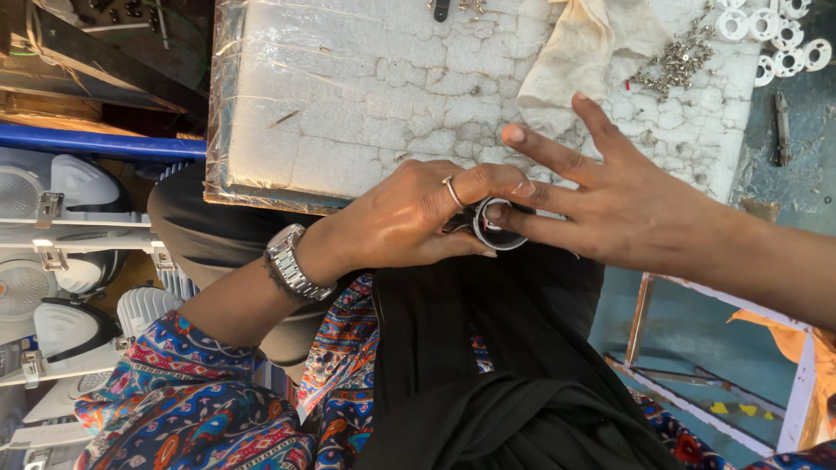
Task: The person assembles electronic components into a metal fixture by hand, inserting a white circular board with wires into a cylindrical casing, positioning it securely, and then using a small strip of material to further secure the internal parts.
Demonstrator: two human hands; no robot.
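Note:
My left hand (pixel 409 222), with a ring and a metal wristwatch (pixel 292 265), is closed around a small round black part with a silver rim (pixel 495 228), held just above my lap. My right hand (pixel 623 204) reaches in from the right with its fingers spread. Two of its fingertips touch the rim of the round part, while the index finger points away over the white block. Most of the part is hidden by my left fingers.
A white cracked foam block wrapped in clear film (pixel 366 87) lies ahead, carrying a beige cloth (pixel 579 52) and a pile of small screws (pixel 675 61). White plastic rings (pixel 784 39) sit at the top right. Several white lamp housings (pixel 61 252) are stacked on the left.

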